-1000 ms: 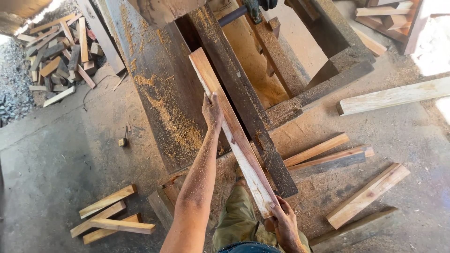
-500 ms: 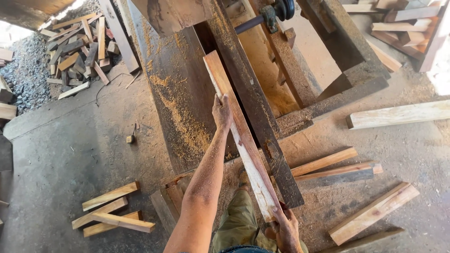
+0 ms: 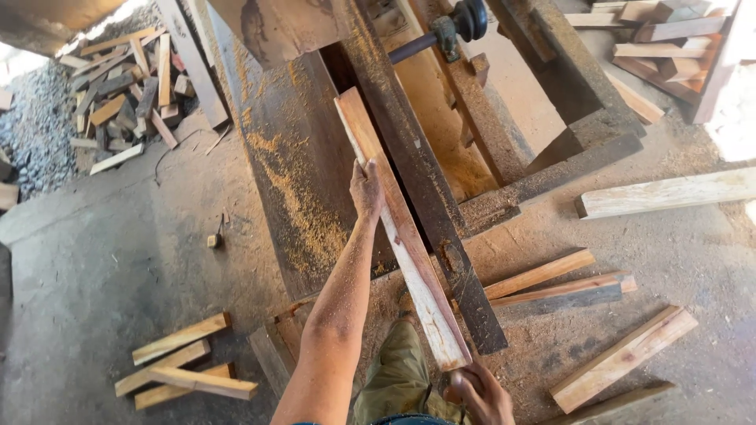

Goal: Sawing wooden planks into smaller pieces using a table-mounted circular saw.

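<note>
Pale plank [image 3: 402, 236] has advanced toward 12 o'clock along the saw table [image 3: 291, 173]; our left hand [image 3: 366, 189] presses flat, right hand [image 3: 476, 393] fingers closed on its near end.

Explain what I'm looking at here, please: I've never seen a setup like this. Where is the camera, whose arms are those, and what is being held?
The camera sits on a person's head and looks down, so the arms are the person's own. There is one view only. The left hand lies on a long pale wooden board, partway along it, with its fingers pressed on the top face. The right hand grips the board's near end, at the bottom of the picture. The board lies along a dark, sawdust-covered workbench beside a long dark rail. A metal shaft with a black wheel shows at the far end. Around the bench, on the dusty floor, lie cut wooden slats, more boards and a scrap-wood pile. The person's olive trouser leg shows below.
</note>
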